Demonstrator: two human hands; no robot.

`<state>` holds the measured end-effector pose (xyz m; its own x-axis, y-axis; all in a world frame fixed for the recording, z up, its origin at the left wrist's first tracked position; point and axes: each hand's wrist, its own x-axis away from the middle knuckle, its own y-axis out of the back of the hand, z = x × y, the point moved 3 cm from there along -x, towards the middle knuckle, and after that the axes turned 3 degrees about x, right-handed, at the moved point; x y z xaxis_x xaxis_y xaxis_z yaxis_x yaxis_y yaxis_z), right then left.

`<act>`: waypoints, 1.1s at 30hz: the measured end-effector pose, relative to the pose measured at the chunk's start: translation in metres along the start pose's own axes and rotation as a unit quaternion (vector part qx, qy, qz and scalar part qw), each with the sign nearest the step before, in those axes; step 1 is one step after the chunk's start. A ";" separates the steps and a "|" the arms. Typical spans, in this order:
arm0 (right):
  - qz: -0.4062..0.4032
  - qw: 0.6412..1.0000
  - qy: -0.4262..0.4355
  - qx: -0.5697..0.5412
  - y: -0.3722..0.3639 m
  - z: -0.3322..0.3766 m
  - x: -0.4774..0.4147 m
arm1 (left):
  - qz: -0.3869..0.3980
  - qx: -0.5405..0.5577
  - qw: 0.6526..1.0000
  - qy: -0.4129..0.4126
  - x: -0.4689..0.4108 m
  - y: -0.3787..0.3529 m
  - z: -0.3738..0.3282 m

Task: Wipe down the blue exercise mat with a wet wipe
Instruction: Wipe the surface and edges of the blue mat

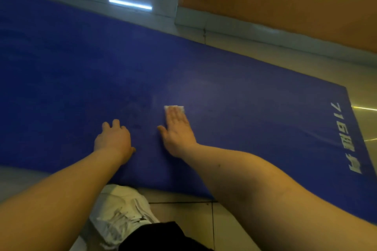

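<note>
While the left hand (113,138) braces nearby, the right hand's (177,130) straight fingers (175,115) press the wet wipe (174,108) flat on the blue exercise mat (61,67), whose length stretches away leftward.

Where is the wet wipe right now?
Head view, centre: the small white wet wipe lies on the blue exercise mat, pressed under the flat right hand.

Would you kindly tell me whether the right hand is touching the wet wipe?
Touching. The head view shows the right hand pressing flat on the wet wipe, whose white edge peeks out ahead of it on the blue mat.
</note>
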<state>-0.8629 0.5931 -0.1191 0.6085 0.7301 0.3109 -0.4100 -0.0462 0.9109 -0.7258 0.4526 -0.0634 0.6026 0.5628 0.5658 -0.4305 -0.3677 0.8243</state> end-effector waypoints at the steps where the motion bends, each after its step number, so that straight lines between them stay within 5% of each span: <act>1: -0.013 0.999 -0.046 -0.007 0.002 -0.021 0.004 | 0.003 0.000 1.000 0.004 0.000 -0.002 0.000; 7: -0.036 0.943 -0.330 -0.013 0.018 -0.114 0.035 | 0.002 0.012 1.000 0.024 0.000 -0.006 -0.004; 11: -0.029 0.918 -0.393 -0.054 0.020 -0.076 0.021 | 0.000 -0.002 1.000 0.030 0.000 -0.007 -0.005; 16: -0.011 0.987 -0.160 -0.003 -0.011 0.030 0.006 | 0.013 -0.037 0.999 0.026 -0.001 0.001 -0.010; 19: 0.022 1.000 -0.014 0.000 -0.018 0.057 0.008 | 0.022 -0.054 0.998 0.022 -0.003 0.005 -0.012; 21: 0.010 1.000 0.009 0.018 -0.014 0.038 0.012 | 0.025 -0.066 0.997 0.015 -0.004 0.008 -0.013; 28: -0.046 0.960 -0.274 0.013 0.007 -0.094 0.056 | 0.027 -0.091 0.996 -0.002 -0.006 0.007 -0.015; 33: -0.040 0.913 -0.402 -0.058 0.008 -0.074 0.044 | 0.021 -0.109 0.994 -0.010 -0.009 0.006 -0.017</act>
<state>-0.8893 0.6755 -0.1182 0.9224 -0.0105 0.3860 -0.3835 0.0913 0.9190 -0.7451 0.4576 -0.0640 0.5938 0.5348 0.6011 -0.5891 -0.2199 0.7776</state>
